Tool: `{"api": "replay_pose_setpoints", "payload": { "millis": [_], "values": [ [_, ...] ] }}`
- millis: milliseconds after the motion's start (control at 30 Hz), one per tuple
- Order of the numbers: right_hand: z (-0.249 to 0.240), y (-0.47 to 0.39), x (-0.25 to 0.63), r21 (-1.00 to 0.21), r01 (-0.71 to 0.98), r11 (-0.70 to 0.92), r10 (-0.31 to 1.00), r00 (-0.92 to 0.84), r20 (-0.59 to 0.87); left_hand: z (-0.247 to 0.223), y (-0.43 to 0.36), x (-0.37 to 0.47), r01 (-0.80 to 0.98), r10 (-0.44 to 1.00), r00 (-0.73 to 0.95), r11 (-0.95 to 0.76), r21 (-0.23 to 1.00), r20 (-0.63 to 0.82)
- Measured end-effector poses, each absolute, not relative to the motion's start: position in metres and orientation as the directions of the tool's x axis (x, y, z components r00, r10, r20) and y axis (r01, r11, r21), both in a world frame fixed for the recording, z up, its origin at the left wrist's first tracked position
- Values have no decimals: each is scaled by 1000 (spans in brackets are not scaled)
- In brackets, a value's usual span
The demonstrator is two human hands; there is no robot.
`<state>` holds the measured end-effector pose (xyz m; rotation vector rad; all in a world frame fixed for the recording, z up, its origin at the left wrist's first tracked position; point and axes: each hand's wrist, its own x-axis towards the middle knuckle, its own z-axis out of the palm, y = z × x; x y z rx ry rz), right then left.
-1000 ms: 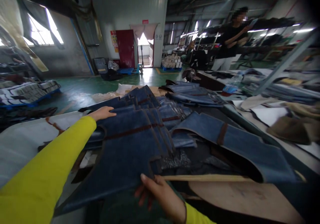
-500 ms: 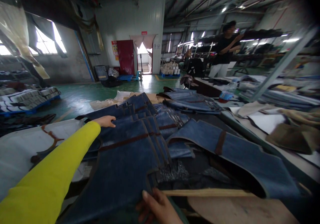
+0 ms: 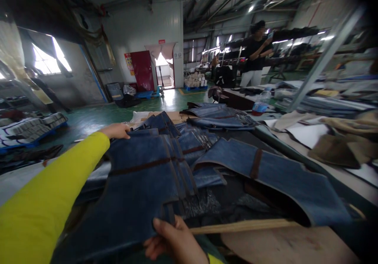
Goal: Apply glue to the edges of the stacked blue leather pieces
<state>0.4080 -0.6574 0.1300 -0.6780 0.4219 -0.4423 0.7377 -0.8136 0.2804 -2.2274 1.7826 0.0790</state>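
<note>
A dark blue leather-like panel [image 3: 136, 201] with a brown strip across it lies in front of me, on top of similar overlapped panels. My left hand [image 3: 116, 131], in a yellow sleeve, is closed at the panel's far left corner; most of its fingertips are hidden. At the near edge my right hand [image 3: 174, 238] pinches the panel, its thumb on top and the other fingers curled below. To the right, another blue panel [image 3: 283, 173] with a brown strip curves over the stack, its near edge raised.
More blue panels [image 3: 218, 120] are stacked farther back. A wooden strip [image 3: 245, 226] runs along the near side beside a beige sheet [image 3: 283, 244]. A bottle [image 3: 261, 100] stands at the back right, near a slanted metal post [image 3: 321, 63]. A person [image 3: 256, 55] stands beyond.
My right hand has moved left and its thumb now presses on the panel's near edge. My left hand has shifted to the far corner. The view has swung slightly right.
</note>
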Motion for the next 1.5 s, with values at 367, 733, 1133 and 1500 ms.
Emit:
{"api": "replay_pose_setpoints", "payload": {
  "millis": [367,733,1133,1500],
  "values": [
    [125,-659,424,-479,245,843,-456,797,-395,211,-821,700,-921,-968,252,-243,-304,9],
    [132,-689,323,-939,-1,344,-506,842,-186,139,-801,679,-913,-910,372,-395,-107,180],
    [108,-835,-33,-249,-928,-279,-953,234,194,153,-780,698,-992,-996,72,-78,96,-59],
    [98,-863,-66,-483,-758,-439,-896,412,169,193,-759,645,-999,-982,18,-27,41,-187]
  ]
}}
